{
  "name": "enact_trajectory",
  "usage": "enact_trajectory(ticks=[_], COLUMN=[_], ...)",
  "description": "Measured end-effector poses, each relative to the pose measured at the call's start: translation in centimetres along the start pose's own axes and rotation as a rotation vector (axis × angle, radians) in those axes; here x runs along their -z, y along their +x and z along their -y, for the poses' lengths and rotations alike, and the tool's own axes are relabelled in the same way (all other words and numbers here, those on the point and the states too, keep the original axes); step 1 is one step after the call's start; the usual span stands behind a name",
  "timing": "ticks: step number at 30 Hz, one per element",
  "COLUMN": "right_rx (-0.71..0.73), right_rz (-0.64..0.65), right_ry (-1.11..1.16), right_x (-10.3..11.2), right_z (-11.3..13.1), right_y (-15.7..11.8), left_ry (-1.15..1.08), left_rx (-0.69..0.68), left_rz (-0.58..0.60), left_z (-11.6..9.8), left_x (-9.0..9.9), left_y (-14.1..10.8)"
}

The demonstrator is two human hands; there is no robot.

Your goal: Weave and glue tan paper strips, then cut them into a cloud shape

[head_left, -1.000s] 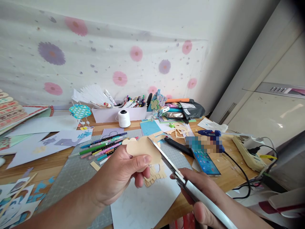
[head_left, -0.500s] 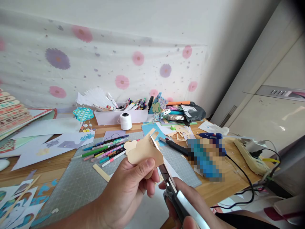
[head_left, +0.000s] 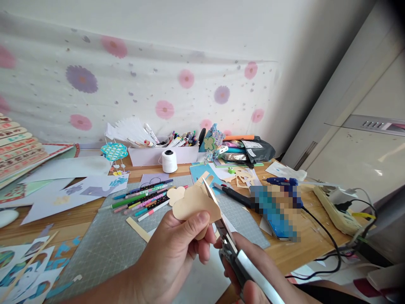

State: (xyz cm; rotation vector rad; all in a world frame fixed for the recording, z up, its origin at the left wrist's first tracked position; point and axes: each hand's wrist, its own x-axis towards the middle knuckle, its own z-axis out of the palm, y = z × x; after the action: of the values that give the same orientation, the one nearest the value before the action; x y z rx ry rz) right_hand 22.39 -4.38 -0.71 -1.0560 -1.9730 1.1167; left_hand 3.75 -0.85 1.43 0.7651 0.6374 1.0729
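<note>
Between the thumb and fingers of my left hand [head_left: 183, 242] is a beige paper cutout [head_left: 194, 202] with rounded, cloud-like lobes. A smaller scalloped beige piece [head_left: 175, 195] shows at its left edge; I cannot tell whether the two are joined. My right hand [head_left: 253, 257] is wrapped round the handles of a pair of scissors [head_left: 226, 236]. One blade passes in front of the cutout's right edge, with the tip pointing up and to the left. Part of the lower blade is hidden by the paper and my left fingers.
A grey cutting mat [head_left: 104, 236] lies below my hands, with several markers [head_left: 142, 198] on it. Behind stand a thread spool [head_left: 169, 162] and a pen box [head_left: 186, 155]. At right are a blue glue gun [head_left: 281, 181], its cord and a power strip [head_left: 332, 211]. Paper scraps [head_left: 28, 261] lie at left.
The whole view has shifted slightly, so things appear a little further right. Both hands keep their holds, and the scissors stay at the cutout's right edge.
</note>
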Motion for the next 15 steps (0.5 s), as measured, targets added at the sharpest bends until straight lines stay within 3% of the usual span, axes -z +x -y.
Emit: enact_trajectory(ticks=[6,15], right_rx=[-0.004,0.028], right_rz=[-0.068,0.0], right_ry=[0.024,0.042], right_x=[-0.11,0.21], right_z=[-0.14,0.23], right_y=[-0.2,0.18], left_ry=[0.09,0.114], left_rx=[-0.015,-0.028], left_rz=[-0.01,-0.05], left_z=[0.16,0.19], left_x=[0.2,0.31], left_y=[0.12,0.16])
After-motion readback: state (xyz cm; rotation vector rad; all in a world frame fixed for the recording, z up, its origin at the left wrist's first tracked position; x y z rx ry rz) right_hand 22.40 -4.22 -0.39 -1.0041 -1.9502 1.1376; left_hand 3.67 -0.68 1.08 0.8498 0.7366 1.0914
